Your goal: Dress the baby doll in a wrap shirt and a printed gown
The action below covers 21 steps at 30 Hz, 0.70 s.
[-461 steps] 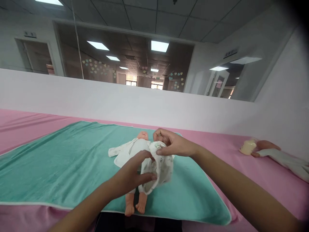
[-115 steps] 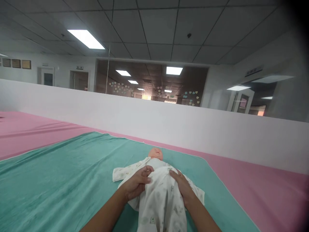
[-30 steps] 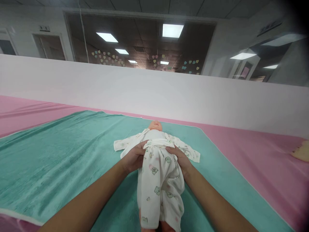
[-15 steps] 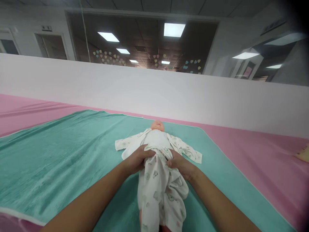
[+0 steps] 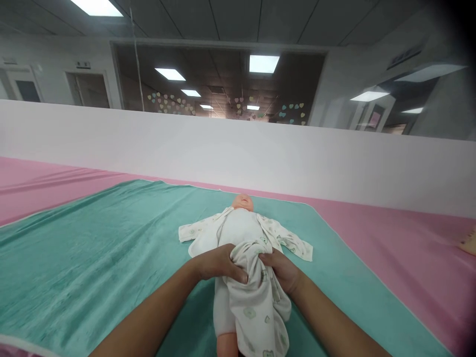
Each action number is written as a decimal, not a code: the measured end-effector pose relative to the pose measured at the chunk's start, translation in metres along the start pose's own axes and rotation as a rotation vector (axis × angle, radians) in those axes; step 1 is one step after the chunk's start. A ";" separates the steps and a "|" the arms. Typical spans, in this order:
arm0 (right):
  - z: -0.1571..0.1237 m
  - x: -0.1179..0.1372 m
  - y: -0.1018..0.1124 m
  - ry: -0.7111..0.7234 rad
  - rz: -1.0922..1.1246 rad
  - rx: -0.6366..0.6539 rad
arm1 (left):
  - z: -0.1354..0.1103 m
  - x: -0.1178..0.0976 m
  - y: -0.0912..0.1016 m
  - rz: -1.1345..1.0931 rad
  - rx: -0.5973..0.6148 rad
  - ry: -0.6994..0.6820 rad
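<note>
A baby doll [image 5: 243,202] lies on its back on a teal blanket [image 5: 111,253], its head at the far end. White clothing [image 5: 240,228] covers its torso, and printed sleeves spread out to both sides. Over its lower body lies a bunched white printed baby garment [image 5: 253,302]. My left hand [image 5: 223,263] grips the upper left edge of this cloth, thumb on top. Opposite it, my right hand [image 5: 280,265] pinches the cloth's upper right side. Beside the cloth, a white-covered thigh and the bare leg [image 5: 226,342] of the doll show. The other leg is hidden.
Pink padding [image 5: 390,248] surrounds the blanket. A low white wall [image 5: 238,153] runs behind it, with glass above. At the far right edge is part of a yellowish object [image 5: 469,242].
The garment has shifted off the doll's left-hand leg in view, uncovering white cloth and bare leg. Both hands keep their hold, lower along the doll's body. The camera view has tilted up slightly.
</note>
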State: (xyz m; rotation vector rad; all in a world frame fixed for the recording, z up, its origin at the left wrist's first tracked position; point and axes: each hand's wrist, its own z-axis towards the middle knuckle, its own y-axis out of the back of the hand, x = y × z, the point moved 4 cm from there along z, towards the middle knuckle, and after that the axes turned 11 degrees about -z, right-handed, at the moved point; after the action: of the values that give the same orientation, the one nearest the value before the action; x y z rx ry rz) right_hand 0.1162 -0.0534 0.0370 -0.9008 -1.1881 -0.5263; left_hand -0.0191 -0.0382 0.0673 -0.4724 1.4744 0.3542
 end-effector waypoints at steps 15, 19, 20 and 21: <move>-0.003 0.011 -0.017 -0.079 -0.161 -0.027 | 0.007 0.005 0.000 -0.414 -0.116 -0.089; -0.001 0.005 -0.010 -0.005 -0.048 -0.081 | 0.006 -0.002 -0.002 -0.270 -0.054 -0.088; 0.000 0.006 -0.011 0.007 -0.051 -0.086 | 0.006 -0.002 -0.003 -0.259 -0.053 -0.092; 0.000 0.009 -0.013 0.016 -0.067 -0.096 | 0.006 -0.002 -0.002 -0.274 -0.067 -0.105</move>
State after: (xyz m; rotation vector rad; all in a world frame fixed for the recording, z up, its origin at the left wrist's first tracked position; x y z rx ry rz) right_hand 0.1092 -0.0601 0.0492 -0.9387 -1.1900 -0.6480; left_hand -0.0125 -0.0369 0.0694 -0.6913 1.2790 0.2077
